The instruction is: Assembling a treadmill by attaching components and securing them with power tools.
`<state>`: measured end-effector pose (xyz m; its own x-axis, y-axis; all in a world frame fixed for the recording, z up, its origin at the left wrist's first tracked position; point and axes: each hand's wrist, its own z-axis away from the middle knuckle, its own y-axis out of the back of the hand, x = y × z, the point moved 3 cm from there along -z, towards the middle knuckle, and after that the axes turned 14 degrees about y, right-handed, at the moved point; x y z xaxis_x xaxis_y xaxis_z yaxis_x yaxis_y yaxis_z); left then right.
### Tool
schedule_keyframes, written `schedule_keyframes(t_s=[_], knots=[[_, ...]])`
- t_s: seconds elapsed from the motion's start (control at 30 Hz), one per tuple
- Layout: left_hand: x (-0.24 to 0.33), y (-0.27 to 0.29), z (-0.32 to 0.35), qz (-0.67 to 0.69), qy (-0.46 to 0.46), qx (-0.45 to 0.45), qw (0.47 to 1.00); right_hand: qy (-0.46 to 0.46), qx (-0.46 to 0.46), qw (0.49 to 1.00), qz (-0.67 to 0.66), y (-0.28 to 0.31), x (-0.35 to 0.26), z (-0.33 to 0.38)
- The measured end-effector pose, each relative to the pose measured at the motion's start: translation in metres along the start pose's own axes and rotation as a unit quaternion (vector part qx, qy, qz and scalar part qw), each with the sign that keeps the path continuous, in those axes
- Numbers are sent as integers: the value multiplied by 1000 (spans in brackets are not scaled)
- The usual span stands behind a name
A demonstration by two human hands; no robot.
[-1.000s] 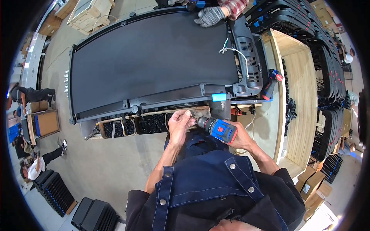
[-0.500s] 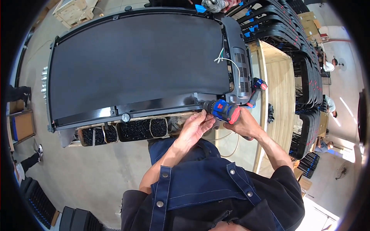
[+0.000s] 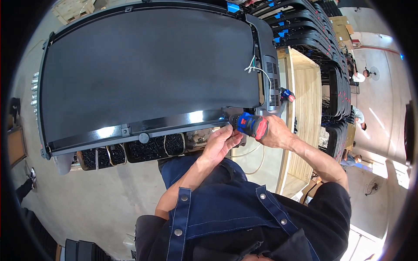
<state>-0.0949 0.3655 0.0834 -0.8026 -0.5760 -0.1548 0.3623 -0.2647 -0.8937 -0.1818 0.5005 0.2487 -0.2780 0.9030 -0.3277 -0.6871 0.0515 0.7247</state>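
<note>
My right hand [image 3: 278, 134] is wrapped round a blue, black and red cordless drill [image 3: 251, 124], its chuck toward the left. The tip meets the near edge of a treadmill at the right end of its shiny black side rail [image 3: 174, 120]. Close under the chuck, my left hand [image 3: 217, 142] has thumb and fingers curled together; what they pinch is hidden. The treadmill's wide black belt [image 3: 148, 65] stretches away to the left. A vented motor cover [image 3: 271, 78] closes its right end, with loose white and green wires [image 3: 252, 68] beside it.
A second cordless drill [image 3: 287, 95] lies right of the motor cover. Bins of small black screws [image 3: 148, 150] sit below the near rail. To the right stands an open wooden crate [image 3: 302, 82], with stacked black frames [image 3: 300, 37] behind. A pale hose [image 3: 257, 163] loops beside me.
The drill body has turned slightly more level, and my right forearm has swung outward. My left hand stays by the chuck. The whole view has shifted a little.
</note>
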Motion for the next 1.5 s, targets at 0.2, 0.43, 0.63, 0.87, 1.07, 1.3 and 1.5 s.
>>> schedule_keyframes(t_s=[0.2, 0.43, 0.63, 0.87, 1.07, 1.3, 1.5], knots=[[9, 14, 19, -74, 19, 54, 996, 14, -42, 999, 27, 4, -2, -10], [8, 24, 53, -247, -29, 103, 963, 15, 13, 1000, 11, 4, 10, -17], [65, 22, 184, -546, -370, 313, 683, 106, 80, 990, 51, -1, -11, 24], [141, 34, 290, -742, -430, 430, 283, -51, -47, 932, -356, -90, -73, 48], [151, 5, 255, -785, -423, 329, 311, -75, -96, 991, -56, -279, 8, -50], [159, 9, 255, -858, -355, 197, 316, -323, 52, 929, -175, -392, 31, -106], [145, -12, 249, -842, -318, 366, 237, -241, 91, 955, -147, -359, -29, -114]])
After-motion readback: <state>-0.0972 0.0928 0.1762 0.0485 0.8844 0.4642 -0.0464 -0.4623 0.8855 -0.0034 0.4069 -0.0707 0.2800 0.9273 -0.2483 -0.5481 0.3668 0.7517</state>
